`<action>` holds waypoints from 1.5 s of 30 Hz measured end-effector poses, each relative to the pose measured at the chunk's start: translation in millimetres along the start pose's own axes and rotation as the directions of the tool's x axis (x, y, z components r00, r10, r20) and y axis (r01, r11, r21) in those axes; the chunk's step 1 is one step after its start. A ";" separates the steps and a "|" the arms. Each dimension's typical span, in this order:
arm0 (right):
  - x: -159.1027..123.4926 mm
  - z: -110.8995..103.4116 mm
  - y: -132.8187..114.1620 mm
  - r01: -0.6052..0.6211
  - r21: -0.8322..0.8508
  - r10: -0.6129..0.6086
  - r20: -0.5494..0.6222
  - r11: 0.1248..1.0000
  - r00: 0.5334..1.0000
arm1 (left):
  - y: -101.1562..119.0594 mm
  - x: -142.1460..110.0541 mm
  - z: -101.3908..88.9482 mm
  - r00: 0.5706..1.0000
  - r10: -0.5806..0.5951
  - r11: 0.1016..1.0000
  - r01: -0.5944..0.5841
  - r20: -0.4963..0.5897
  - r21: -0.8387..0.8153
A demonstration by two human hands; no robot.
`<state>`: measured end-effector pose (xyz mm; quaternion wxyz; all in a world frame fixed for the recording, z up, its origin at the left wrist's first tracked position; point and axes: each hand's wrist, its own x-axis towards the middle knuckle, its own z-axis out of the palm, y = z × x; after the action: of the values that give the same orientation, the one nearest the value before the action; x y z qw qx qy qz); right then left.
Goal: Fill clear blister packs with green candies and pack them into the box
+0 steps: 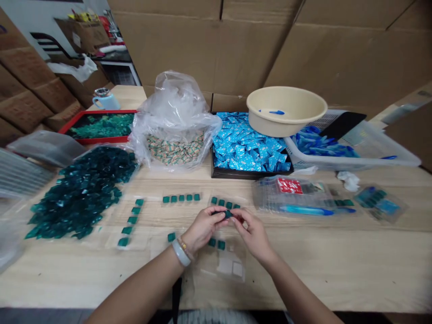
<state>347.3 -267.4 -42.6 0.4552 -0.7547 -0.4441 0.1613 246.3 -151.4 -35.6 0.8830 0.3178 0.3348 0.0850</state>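
My left hand (202, 227) and my right hand (253, 235) meet above the wooden table (303, 274), and their fingertips pinch a small dark teal sachet (228, 214) between them. Just beyond my fingers lies a short row of teal sachets (224, 203). Another row (182, 198) and a column of them (130, 220) rest on clear plastic sheets. Below my left wrist are loose teal sachets (216, 243) and a clear plastic sheet (229, 265). A large heap of teal sachets (81, 191) spreads at the left.
Behind the rows stand a red tray of green sachets (101, 126), a plastic bag of patterned sachets (175, 150), a black tray of blue sachets (249, 144), a beige basin (285, 110) and a white basket (351, 153). Cardboard boxes wall the back.
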 end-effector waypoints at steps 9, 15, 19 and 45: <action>9.4 6.7 -11.7 -0.309 0.469 0.304 0.088 0.828 0.949 | -5.9 -4.4 5.5 0.977 0.211 0.919 -0.195 -0.009 0.343; 8.1 10.0 -16.5 -0.290 0.424 0.267 0.114 0.858 0.957 | 0.2 -10.4 3.3 0.959 0.285 0.857 -0.256 0.004 0.447; 3.9 13.8 -20.5 -0.186 0.188 0.180 0.053 0.964 0.982 | 1.0 -16.2 4.2 0.965 0.261 0.862 -0.243 0.021 0.444; -14.7 19.3 -47.0 -0.114 -0.046 0.114 -0.007 0.992 0.993 | -1.6 -29.7 -2.8 0.995 0.082 0.929 -0.096 0.052 0.357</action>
<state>302.0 -259.9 -16.2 0.4285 -0.7896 -0.4028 0.1752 221.8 -162.0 -22.3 0.8113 0.4900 0.3139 0.0566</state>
